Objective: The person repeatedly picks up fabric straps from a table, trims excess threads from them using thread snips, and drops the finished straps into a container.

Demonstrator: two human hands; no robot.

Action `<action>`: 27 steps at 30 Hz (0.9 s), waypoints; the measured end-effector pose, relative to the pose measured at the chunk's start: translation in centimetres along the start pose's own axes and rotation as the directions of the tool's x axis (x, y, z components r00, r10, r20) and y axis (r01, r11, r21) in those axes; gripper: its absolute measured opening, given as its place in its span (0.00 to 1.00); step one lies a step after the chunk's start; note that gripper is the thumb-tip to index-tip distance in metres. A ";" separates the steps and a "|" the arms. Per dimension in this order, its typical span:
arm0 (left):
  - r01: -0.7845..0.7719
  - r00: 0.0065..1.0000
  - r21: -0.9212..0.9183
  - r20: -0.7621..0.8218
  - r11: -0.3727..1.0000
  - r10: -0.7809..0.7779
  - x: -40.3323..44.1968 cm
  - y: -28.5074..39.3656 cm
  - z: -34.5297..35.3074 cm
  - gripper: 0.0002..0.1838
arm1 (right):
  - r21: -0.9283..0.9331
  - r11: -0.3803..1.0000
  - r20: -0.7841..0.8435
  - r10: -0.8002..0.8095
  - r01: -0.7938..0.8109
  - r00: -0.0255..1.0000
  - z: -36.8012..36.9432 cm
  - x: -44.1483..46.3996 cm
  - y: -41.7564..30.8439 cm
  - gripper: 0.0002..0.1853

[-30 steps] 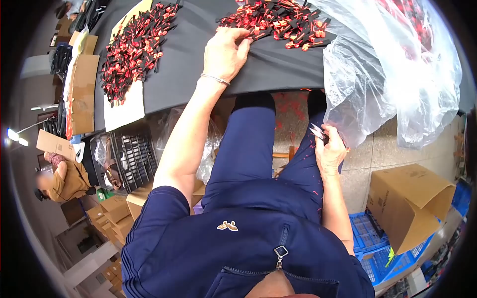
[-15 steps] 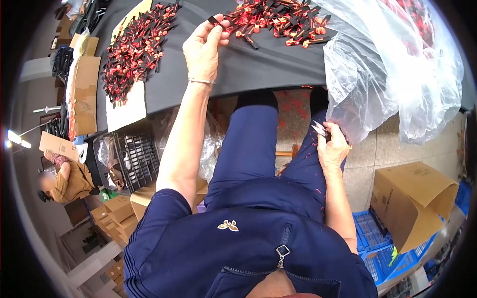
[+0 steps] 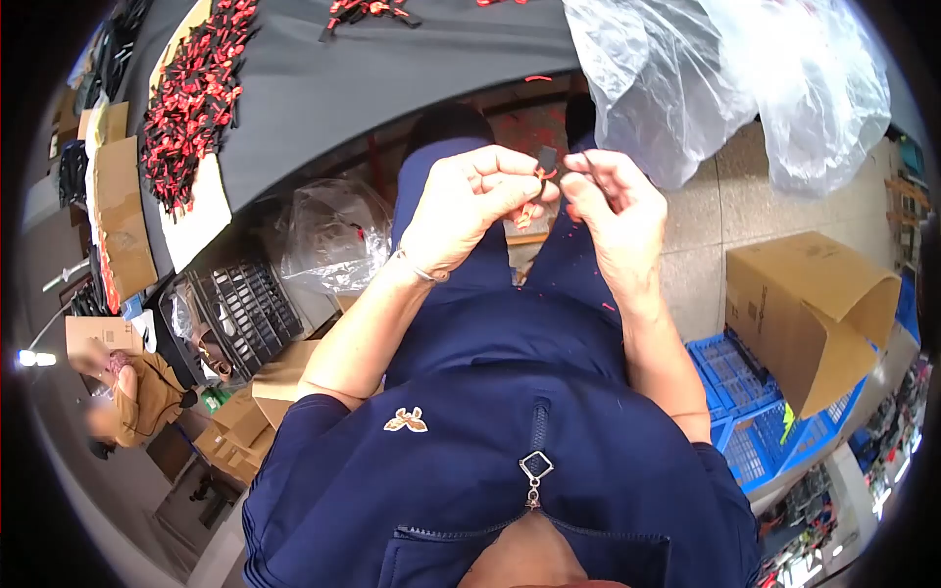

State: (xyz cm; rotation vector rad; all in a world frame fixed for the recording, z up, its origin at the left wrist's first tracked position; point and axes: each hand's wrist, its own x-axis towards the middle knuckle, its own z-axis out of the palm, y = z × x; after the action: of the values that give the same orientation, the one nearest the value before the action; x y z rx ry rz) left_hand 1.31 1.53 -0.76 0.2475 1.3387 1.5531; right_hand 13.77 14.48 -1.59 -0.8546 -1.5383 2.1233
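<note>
My left hand [image 3: 459,204] pinches a small black tab [image 3: 547,158] with an orange-red end hanging below the fingers. It is held up over my lap, in front of the table edge. Close beside it, my right hand [image 3: 625,218] is curled, thumb and fingertips nearly touching the tab. The thread snips seen in that hand a moment earlier are mostly hidden by the fingers now. Near the table's front edge lies a loose pile of similar black-and-red tabs [image 3: 372,12], partly cut off by the top of the view.
A larger heap of tabs [image 3: 196,98] covers a pale board [image 3: 201,220] on the dark table [image 3: 392,73]. Clear plastic [image 3: 667,98] drapes over the table's right side. A cardboard box [image 3: 784,304] stands on blue crates [image 3: 730,377]. People are at the far left.
My left hand has come back from the pile with a tab, down over my lap. My right hand has risen to meet it. The view has shifted, so the pile sits higher.
</note>
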 end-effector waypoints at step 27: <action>0.029 0.992 0.172 -0.126 0.985 -0.007 -1.6 -1.3 1.2 0.08 | -0.828 0.265 0.278 -0.572 0.494 0.772 -2.0 -1.7 -0.3 0.13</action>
State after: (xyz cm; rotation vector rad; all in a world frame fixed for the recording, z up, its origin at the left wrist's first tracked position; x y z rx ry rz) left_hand 3.58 0.79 -0.69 0.2486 1.5739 1.4579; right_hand 16.35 14.97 -1.38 -0.4933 -2.4532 0.6680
